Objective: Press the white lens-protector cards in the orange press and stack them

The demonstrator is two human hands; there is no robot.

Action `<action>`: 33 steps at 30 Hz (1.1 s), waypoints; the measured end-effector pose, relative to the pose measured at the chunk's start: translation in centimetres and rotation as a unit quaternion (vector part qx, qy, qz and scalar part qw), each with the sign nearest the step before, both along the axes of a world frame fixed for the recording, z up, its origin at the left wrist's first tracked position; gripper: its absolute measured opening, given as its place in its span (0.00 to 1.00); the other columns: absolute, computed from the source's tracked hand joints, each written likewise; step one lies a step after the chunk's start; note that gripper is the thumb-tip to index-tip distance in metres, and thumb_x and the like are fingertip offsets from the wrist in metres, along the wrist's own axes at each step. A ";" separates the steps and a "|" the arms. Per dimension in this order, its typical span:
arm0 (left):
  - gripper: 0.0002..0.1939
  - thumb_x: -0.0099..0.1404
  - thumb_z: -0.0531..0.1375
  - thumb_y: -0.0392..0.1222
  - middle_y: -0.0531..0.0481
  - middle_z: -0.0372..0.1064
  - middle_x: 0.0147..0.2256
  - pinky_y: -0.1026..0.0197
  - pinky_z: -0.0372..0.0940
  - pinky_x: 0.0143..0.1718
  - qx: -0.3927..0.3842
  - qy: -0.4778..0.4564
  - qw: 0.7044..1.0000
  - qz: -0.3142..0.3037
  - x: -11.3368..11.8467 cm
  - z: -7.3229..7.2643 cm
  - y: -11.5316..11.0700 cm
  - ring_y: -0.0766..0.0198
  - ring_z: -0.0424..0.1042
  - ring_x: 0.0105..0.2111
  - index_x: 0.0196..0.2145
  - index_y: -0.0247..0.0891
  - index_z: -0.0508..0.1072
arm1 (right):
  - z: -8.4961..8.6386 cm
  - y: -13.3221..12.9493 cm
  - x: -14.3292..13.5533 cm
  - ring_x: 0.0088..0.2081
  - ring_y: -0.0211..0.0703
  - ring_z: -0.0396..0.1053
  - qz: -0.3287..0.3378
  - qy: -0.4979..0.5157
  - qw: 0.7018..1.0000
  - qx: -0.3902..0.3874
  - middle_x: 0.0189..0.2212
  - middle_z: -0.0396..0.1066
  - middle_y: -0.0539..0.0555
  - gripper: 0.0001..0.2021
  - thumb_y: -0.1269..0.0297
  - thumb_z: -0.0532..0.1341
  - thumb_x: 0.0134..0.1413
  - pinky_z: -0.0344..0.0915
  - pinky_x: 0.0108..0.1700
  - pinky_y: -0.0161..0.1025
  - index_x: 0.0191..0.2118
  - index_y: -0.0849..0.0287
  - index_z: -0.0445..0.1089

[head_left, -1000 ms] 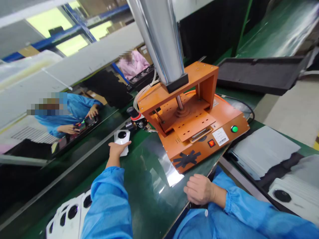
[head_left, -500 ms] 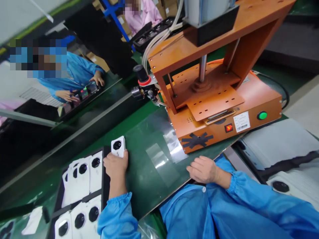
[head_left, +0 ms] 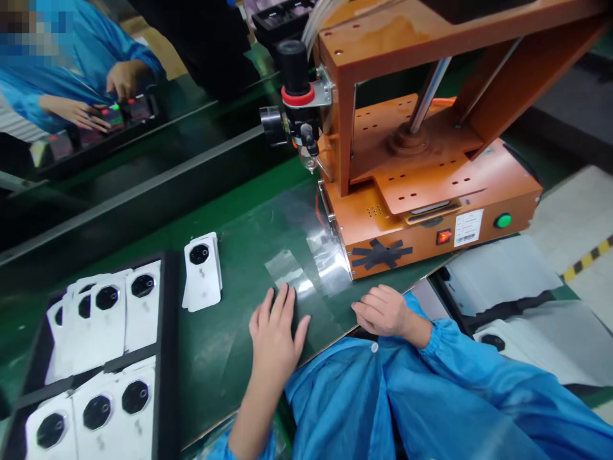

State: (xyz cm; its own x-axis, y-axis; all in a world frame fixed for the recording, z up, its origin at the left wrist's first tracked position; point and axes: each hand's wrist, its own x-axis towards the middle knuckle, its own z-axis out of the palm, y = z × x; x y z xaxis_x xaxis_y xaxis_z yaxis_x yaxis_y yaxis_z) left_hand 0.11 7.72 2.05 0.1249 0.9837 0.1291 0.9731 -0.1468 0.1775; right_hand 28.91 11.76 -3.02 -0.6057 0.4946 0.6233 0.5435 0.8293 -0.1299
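My left hand [head_left: 278, 332] is open, its fingers spread flat near the clear film piece [head_left: 297, 281] on the green tabletop; nothing is in it. At the table's front edge rests my right hand [head_left: 383, 310], its fingers curled in with nothing visible in them. Left of my hands lies a small stack of white phone back covers [head_left: 204, 281], each with a round black camera area. Farther left, a black divided tray [head_left: 167, 358] holds several more white back covers [head_left: 98, 322] in overlapping rows.
An orange press machine [head_left: 383, 233] stands at the back right, with a lit red switch, a green button and an air regulator [head_left: 294, 83] on its side. Right of me, another tray holds white covers under pale sheets [head_left: 507, 271]. Across the bench, a person in blue handles parts.
My left hand has let go of the white phone back cover stack and moved right, opening over the tabletop. The right hand stays put. The camera view has shifted.
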 end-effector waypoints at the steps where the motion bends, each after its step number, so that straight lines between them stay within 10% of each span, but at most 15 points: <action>1: 0.30 0.72 0.56 0.51 0.40 0.59 0.68 0.39 0.53 0.62 -0.004 0.010 1.000 -0.015 0.8 -0.3 -1.5 0.41 0.54 0.69 0.68 0.40 0.60 | 0.2 0.0 0.1 0.29 0.40 0.61 0.002 -0.003 1.000 -0.002 0.26 0.70 0.50 0.05 0.67 0.64 0.58 0.53 0.31 0.43 0.41 0.57 0.73; 5: 0.29 0.72 0.57 0.51 0.39 0.61 0.67 0.40 0.56 0.58 0.002 -0.007 1.000 -0.018 1.1 0.2 -4.0 0.41 0.59 0.65 0.67 0.41 0.62 | 2.5 -0.5 -0.8 0.30 0.41 0.62 0.048 -0.007 0.998 -0.031 0.27 0.71 0.50 0.05 0.69 0.63 0.60 0.55 0.31 0.42 0.42 0.58 0.72; 11: 0.18 0.72 0.57 0.51 0.42 0.73 0.57 0.44 0.60 0.58 0.078 -0.156 0.984 0.042 -3.5 0.2 4.2 0.49 0.68 0.56 0.52 0.42 0.78 | 7.6 2.4 -9.2 0.38 0.44 0.65 0.078 -0.051 0.985 -0.143 0.35 0.72 0.53 0.07 0.66 0.56 0.68 0.60 0.38 0.41 0.44 0.56 0.72; 19: 0.14 0.68 0.62 0.52 0.49 0.78 0.52 0.43 0.58 0.61 0.075 -0.186 0.978 0.064 -4.4 -2.0 7.1 0.50 0.67 0.57 0.46 0.46 0.81 | 5.2 9.6 -15.0 0.48 0.49 0.63 0.003 -0.086 0.986 -0.139 0.47 0.71 0.57 0.07 0.67 0.60 0.68 0.56 0.48 0.47 0.46 0.59 0.74; 27: 0.12 0.69 0.59 0.48 0.49 0.79 0.51 0.42 0.57 0.61 0.061 -0.194 0.977 0.069 -4.4 -1.7 7.3 0.50 0.67 0.57 0.41 0.47 0.83 | 5.6 8.9 -15.0 0.45 0.49 0.62 0.048 -0.131 0.990 -0.028 0.39 0.70 0.56 0.09 0.69 0.55 0.71 0.55 0.45 0.46 0.43 0.61 0.73; 33: 0.27 0.66 0.56 0.43 0.45 0.64 0.66 0.37 0.51 0.60 0.006 -0.118 0.993 0.013 -3.9 -0.5 6.3 0.44 0.60 0.64 0.63 0.45 0.70 | 6.7 7.1 -13.1 0.42 0.50 0.63 0.034 -0.150 0.988 -0.008 0.38 0.71 0.58 0.10 0.69 0.56 0.69 0.57 0.41 0.46 0.35 0.61 0.71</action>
State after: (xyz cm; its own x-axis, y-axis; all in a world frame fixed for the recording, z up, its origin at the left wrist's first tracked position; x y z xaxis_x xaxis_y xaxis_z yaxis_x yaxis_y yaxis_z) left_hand -3.77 14.01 1.51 0.0649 0.9843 0.1641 0.9083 -0.1264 0.3988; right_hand 15.82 18.85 3.65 -0.7936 0.4549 0.4040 0.5033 0.8640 0.0158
